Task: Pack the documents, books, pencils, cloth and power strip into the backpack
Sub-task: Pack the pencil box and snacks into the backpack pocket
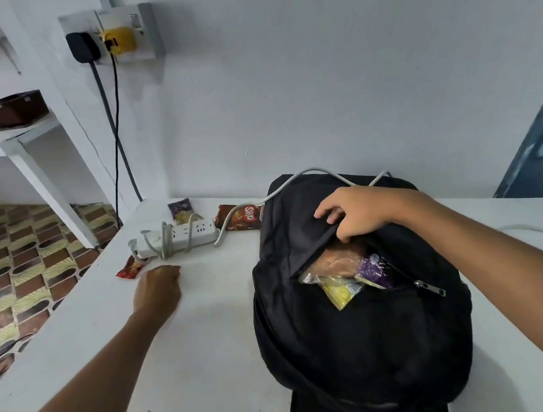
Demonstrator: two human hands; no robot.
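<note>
A black backpack lies on the white table, its front pocket unzipped. Snack packets in yellow, purple and clear wrap show inside the pocket. My right hand grips the upper flap of that pocket and holds it open. The white power strip, with its cord wound round it, lies at the table's back left. My left hand hovers over the table just in front of the strip, fingers curled under, holding nothing that I can see. A small red packet lies beside it.
A red Slim snack packet and a purple packet lie by the wall behind the strip. A white cable runs over the backpack's top. Black and yellow plugs sit in the wall socket. A shelf stands at left.
</note>
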